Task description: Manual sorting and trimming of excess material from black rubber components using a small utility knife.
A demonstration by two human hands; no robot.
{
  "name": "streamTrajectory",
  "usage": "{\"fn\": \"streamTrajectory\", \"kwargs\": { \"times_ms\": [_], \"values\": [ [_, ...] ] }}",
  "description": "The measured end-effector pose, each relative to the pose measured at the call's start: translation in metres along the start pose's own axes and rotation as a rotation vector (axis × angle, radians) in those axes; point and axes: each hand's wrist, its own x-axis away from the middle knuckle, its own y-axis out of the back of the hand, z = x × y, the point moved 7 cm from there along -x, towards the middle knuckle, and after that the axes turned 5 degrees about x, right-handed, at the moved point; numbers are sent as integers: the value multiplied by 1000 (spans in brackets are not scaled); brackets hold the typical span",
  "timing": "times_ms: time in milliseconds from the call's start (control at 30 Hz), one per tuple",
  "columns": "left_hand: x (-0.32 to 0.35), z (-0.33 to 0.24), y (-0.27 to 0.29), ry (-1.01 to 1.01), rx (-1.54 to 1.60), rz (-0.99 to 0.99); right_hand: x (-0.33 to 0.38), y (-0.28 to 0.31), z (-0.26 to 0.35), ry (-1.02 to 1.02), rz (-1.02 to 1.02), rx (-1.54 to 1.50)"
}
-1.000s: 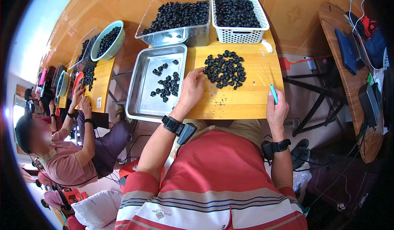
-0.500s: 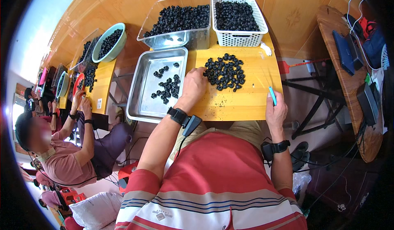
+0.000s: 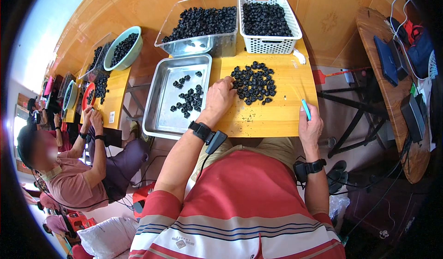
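On the yellow table (image 3: 272, 125) lies a loose pile of small round black ring-shaped pieces (image 3: 254, 83) with holes in their middles. My left hand (image 3: 220, 97) rests at the pile's left edge, its fingers drawn together against the nearest pieces; what they pinch, if anything, is hidden. At the table's right edge, my right hand (image 3: 310, 124) is closed round a slim tool with a light blue handle (image 3: 305, 108), pointing up and away. Left of my left hand sits a shallow metal tray (image 3: 159, 97) holding scattered clusters of the same black pieces.
Behind the pile stand a clear plastic bin (image 3: 226, 46) and a white perforated basket (image 3: 270, 44), both full of black pieces. A crumpled white scrap (image 3: 300, 57) lies beside the basket. Further left, another person (image 3: 76, 171) works at a table with a pale green basin (image 3: 110, 65).
My left hand has shifted very slightly, staying at the pile's left edge. My right hand still holds the blue-handled tool. The other person's hands have lowered a little.
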Motion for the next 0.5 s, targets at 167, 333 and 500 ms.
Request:
{"fn": "streamTrajectory", "kwargs": {
  "times_ms": [167,333,500],
  "values": [
    [3,-2,3,-15,26,20,-1,0,1,16,16,28],
    [16,-6,14,-24,218,9,-1,1,4,37,4,38],
    [36,14,9,83,715,80,0,2,7,11,27,32]
  ]
}}
